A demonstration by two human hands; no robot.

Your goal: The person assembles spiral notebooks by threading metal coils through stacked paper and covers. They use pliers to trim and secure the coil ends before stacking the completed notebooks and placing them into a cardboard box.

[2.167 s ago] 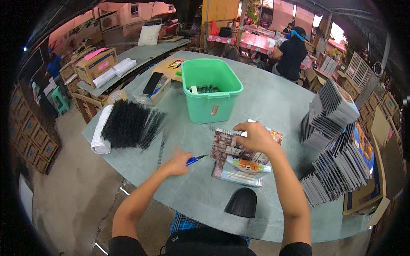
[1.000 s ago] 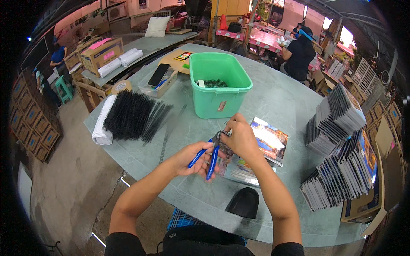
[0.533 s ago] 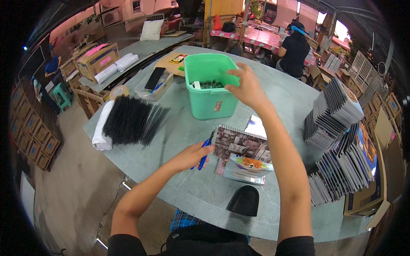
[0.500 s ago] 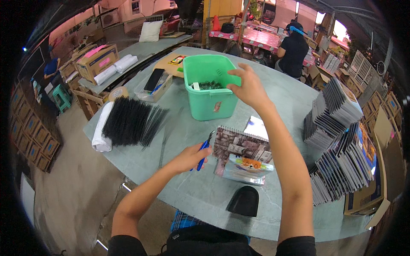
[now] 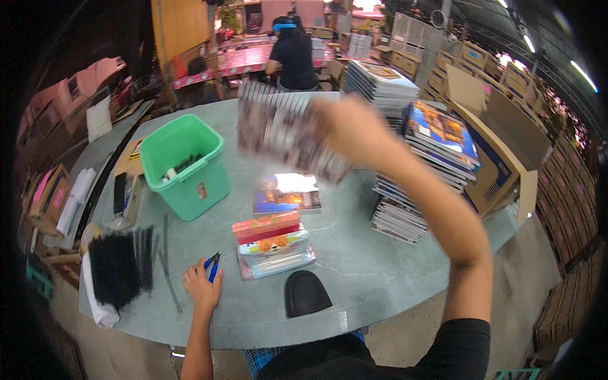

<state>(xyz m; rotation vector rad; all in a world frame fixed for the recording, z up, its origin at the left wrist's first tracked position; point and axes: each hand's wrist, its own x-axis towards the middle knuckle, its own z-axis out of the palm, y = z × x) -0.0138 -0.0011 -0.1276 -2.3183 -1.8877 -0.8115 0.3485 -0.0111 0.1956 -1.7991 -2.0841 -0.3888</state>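
Observation:
Raised over the far middle of the table, a spiral-bound notebook (image 5: 272,130) with a brownish picture cover hangs in my right hand (image 5: 354,130); both are smeared by motion. At the left front, my left hand (image 5: 201,288) rests by the tabletop, closed around blue-handled cutting pliers (image 5: 213,271) with their jaws pointing away. Just right of it lies a stack of small colourful packs (image 5: 272,247). Behind that pack stack is a glossy blue-covered book (image 5: 288,196). Black binding coils (image 5: 114,272) lie in a bunch at the left, with a single loose coil (image 5: 170,272) nearer my left hand.
A green bin (image 5: 202,196) with black scraps inside stands at the back left. Tall notebook stacks (image 5: 437,161) rise at the right beside an open carton (image 5: 484,168). A black rounded object (image 5: 307,294) lies near the front edge. Another person (image 5: 296,60) sits beyond the table.
My right hand has gone from the green bin to the notebook and lifted it off the table. My left hand, still holding the pliers, has lowered toward the tabletop. The view has swung right.

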